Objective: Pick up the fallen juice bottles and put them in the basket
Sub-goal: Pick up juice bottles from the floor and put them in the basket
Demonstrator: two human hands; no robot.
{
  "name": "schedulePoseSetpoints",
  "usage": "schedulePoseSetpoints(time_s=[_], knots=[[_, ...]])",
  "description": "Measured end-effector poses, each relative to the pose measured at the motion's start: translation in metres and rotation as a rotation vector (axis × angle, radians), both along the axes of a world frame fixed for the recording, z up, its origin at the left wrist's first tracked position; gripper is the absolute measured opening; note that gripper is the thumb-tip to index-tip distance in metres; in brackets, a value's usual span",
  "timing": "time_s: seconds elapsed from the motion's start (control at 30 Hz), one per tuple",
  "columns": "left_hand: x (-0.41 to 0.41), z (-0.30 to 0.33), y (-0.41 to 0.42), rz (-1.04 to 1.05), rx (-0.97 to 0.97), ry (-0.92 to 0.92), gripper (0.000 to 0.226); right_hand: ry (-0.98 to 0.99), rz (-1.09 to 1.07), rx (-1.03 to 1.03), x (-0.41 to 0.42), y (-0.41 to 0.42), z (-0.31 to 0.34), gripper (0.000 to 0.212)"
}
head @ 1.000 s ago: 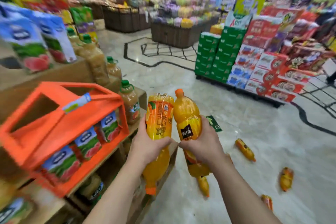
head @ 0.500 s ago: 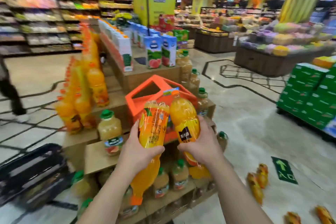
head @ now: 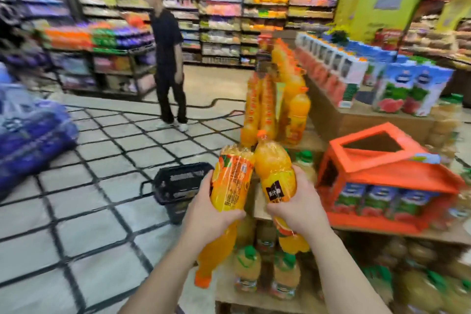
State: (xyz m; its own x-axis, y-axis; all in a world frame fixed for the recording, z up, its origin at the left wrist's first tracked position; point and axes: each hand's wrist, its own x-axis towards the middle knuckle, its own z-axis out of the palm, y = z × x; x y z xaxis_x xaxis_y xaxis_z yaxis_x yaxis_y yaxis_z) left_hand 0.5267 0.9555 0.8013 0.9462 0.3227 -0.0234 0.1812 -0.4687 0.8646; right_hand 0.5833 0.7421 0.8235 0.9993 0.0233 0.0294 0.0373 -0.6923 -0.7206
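Note:
My left hand (head: 209,214) grips an orange juice bottle (head: 230,178) held upside down, its orange cap low near my forearm. My right hand (head: 295,209) grips a second orange juice bottle (head: 274,160) with its cap pointing up. The two bottles touch near their tops, chest-high in front of me. A black shopping basket (head: 178,183) stands on the tiled floor just left of and beyond my left hand, its inside dark and blurred.
A wooden display stand (head: 318,140) with stacked orange bottles, juice cartons and green-capped bottles fills the right. An orange cardboard tray (head: 382,171) sits on it. A person in black (head: 168,58) stands on the floor beyond. Blue packs (head: 30,132) lie at the left.
The view has swung left: the black basket now lies just ahead of my left hand and a standing person has come into view. Both hands hold the same bottles as before.

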Motion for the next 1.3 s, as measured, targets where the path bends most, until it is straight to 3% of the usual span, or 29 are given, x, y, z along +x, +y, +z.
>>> schedulePoseSetpoints(time_s=[0.33,0.67,1.3], knots=[[-0.002,-0.005,0.247,0.171,0.024,0.044,0.126,0.013,0.16,0.066,0.035,0.261,-0.014,0.126],[0.057,-0.026,0.37,0.222,-0.028,0.062,0.122,0.053,0.256,0.009,0.109,0.394,-0.034,0.125],[0.383,-0.053,0.498,0.235,-0.011,0.179,0.128,0.152,0.266,0.061,0.441,0.524,-0.093,0.128]])
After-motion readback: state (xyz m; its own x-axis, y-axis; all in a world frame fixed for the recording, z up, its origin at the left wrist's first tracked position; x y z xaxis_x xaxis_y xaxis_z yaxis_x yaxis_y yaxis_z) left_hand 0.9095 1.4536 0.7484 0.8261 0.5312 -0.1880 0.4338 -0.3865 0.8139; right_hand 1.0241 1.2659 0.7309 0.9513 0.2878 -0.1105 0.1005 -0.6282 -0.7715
